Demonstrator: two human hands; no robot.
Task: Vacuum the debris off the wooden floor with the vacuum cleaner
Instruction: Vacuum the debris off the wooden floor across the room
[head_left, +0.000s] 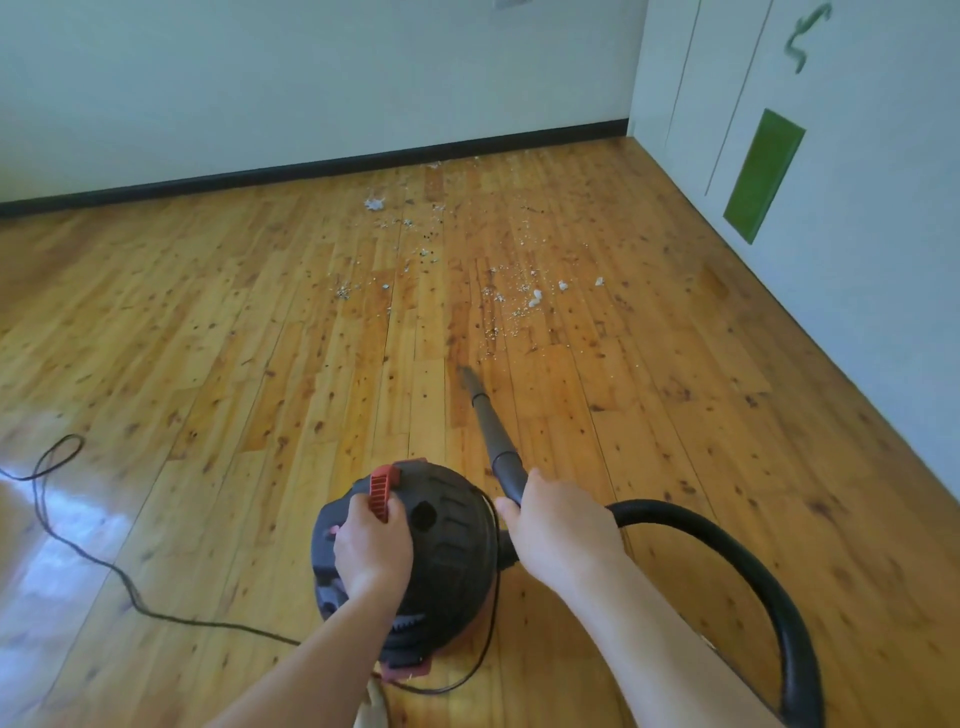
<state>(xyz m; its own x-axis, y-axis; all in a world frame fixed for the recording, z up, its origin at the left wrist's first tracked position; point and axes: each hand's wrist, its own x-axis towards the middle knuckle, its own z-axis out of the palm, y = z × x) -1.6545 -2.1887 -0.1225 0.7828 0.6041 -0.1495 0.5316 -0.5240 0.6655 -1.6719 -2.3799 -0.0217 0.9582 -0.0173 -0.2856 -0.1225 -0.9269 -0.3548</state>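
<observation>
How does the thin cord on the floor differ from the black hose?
The cord is thin and lies slack, looping at left; the hose is thick and sweeps a wide arc at right. The right hand grips the hose's front end; no hand touches the cord. Both are dark.

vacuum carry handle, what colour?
The handle is red and ribbed, on the black vacuum cleaner; the left hand grips it. Head view shows it best.

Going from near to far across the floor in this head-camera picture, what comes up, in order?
First the vacuum cleaner → wand → scattered debris → black skirting board → white wall.
</observation>
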